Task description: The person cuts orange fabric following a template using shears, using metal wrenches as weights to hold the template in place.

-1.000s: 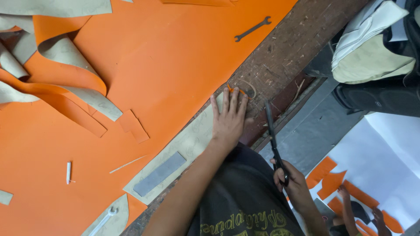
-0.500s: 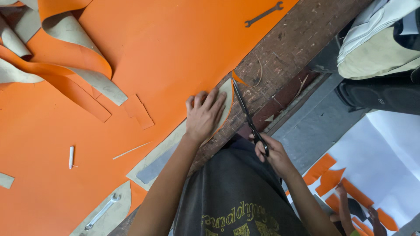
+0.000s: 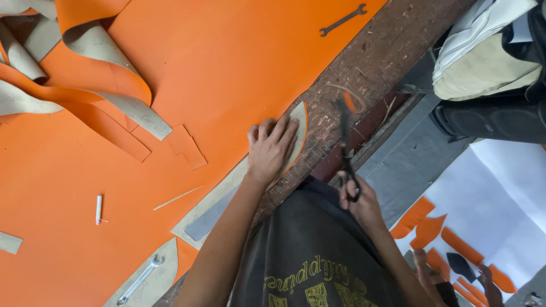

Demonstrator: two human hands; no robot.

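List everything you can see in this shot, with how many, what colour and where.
Orange sheet: one, orange, covering the table.
Beige template: one, beige, at the table edge, under the left hand.
Scissors: one, dark, off the table edge, in the right hand.
Curled strips: several, orange and beige, top left.
Wrenches: two, dark one top centre, silver one bottom left.
White stick: one, white, left.
Grey strip: one, grey, beside the forearm.
Cut orange pieces: several, on white sheet, lower right.
Left hand: flat on the template.
Right hand: gripping the scissor handles.
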